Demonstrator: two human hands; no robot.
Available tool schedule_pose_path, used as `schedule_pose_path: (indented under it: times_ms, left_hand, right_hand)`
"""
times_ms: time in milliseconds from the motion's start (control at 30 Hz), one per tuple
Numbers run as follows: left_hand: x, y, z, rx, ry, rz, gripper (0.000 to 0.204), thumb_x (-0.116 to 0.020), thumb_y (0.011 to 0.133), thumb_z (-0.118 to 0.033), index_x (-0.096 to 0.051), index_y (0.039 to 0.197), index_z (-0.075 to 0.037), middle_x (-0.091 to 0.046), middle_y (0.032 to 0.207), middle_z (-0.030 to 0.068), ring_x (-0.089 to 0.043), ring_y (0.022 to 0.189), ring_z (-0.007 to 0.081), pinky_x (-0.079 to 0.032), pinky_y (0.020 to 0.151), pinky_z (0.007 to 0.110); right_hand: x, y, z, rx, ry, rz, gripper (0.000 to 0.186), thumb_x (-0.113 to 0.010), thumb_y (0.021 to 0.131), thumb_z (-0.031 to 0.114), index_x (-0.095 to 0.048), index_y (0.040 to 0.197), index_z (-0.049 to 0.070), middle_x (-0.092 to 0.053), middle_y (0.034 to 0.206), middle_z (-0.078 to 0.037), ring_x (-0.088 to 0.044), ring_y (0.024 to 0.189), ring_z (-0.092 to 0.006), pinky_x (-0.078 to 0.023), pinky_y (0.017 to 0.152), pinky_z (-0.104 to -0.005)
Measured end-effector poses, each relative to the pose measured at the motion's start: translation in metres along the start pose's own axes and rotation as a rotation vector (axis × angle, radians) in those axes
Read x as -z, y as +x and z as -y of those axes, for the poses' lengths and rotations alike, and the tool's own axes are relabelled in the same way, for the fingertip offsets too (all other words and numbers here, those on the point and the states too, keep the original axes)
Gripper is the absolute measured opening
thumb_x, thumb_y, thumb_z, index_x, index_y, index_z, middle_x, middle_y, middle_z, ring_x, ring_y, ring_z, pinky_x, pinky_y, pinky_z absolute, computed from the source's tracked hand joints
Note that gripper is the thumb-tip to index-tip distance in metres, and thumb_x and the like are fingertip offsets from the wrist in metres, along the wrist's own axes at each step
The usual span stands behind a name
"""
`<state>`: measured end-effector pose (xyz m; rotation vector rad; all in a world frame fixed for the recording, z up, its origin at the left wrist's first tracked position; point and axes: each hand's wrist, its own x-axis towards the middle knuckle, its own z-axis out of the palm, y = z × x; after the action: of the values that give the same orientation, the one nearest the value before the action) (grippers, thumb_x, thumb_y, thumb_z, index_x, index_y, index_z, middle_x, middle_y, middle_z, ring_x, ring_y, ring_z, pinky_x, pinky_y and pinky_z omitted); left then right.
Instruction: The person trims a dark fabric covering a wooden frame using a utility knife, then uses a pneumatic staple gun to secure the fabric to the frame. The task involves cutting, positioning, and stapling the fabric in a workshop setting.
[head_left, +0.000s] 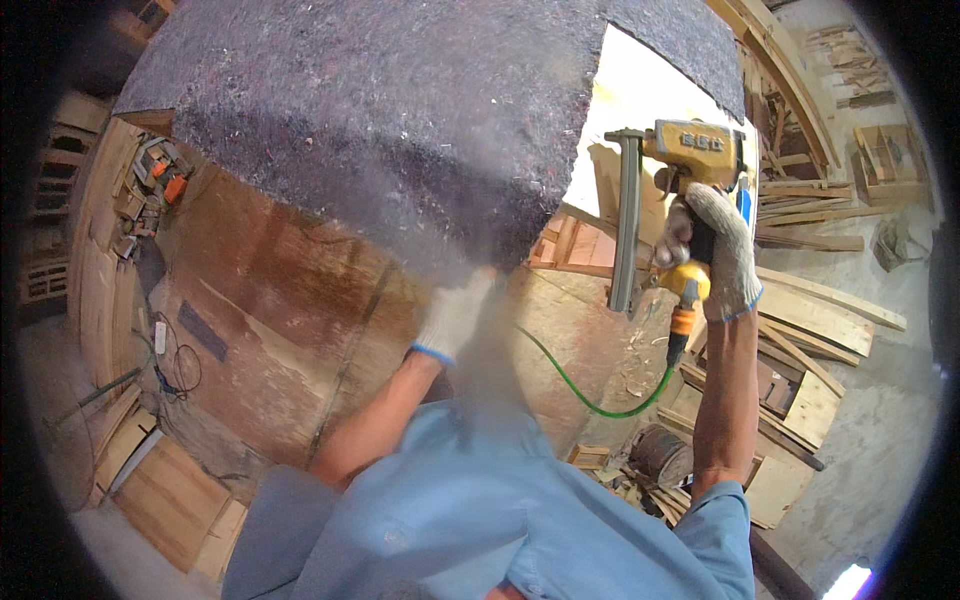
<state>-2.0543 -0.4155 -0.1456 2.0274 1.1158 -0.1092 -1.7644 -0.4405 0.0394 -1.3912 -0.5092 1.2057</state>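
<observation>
In my right hand (718,245), which wears a white knit glove with a blue cuff, is a yellow pneumatic nail gun (692,150). My fingers wrap its dark handle, and its long grey magazine (626,225) points downward. A green air hose (590,405) runs from its orange fitting. My left hand (455,318), gloved the same way, is at the lower edge of a grey felt sheet (380,90). A blurred smear and the felt hide its fingers, so its grip does not show. The felt drapes over a large piece with a pale panel (625,85) exposed beside the nail gun.
Wooden planks and offcuts (815,310) lie along the right side. At the left, tools with orange parts (165,180) rest on a wooden ledge. A power strip and black cable (180,365) lie on the brown floor boards (270,290). Plywood pieces (170,500) are at lower left.
</observation>
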Motion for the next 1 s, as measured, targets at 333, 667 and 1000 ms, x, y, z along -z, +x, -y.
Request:
schedule_pose_path:
  times_ms: [333,667,1000]
  left_hand:
    - [-0.096,0.1,0.058,-0.171,-0.638,-0.425,0.051,-0.062,0.098,-0.025,-0.052,0.145,-0.007,-0.071,0.107,0.0216,-0.068,0.084,0.0327,-0.055,0.075,0.047]
    - [-0.074,0.09,0.03,0.071,-0.991,-0.241,0.068,-0.048,0.105,-0.06,-0.05,0.149,-0.008,-0.069,0.128,0.0132,-0.066,0.112,0.0253,-0.049,0.099,0.042]
    - [-0.02,0.049,0.025,-0.126,0.127,0.11,0.049,-0.052,0.104,-0.031,-0.053,0.146,-0.006,-0.072,0.101,0.0235,-0.068,0.098,0.0395,-0.053,0.087,0.052]
  right_hand:
    - [-0.052,-0.047,0.048,-0.167,-0.832,0.024,0.041,-0.071,0.081,0.009,-0.063,0.119,0.0,-0.067,0.092,-0.007,-0.064,0.075,-0.0132,-0.054,0.066,-0.0298]
    - [-0.057,-0.034,0.033,-0.109,-0.964,0.113,0.033,-0.073,0.087,0.012,-0.062,0.117,0.002,-0.064,0.081,-0.004,-0.062,0.065,-0.0106,-0.051,0.055,-0.0271]
    - [-0.055,-0.068,0.037,-0.094,-0.894,0.007,0.033,-0.072,0.081,0.006,-0.066,0.113,0.001,-0.064,0.081,-0.004,-0.06,0.064,-0.0105,-0.05,0.056,-0.0286]
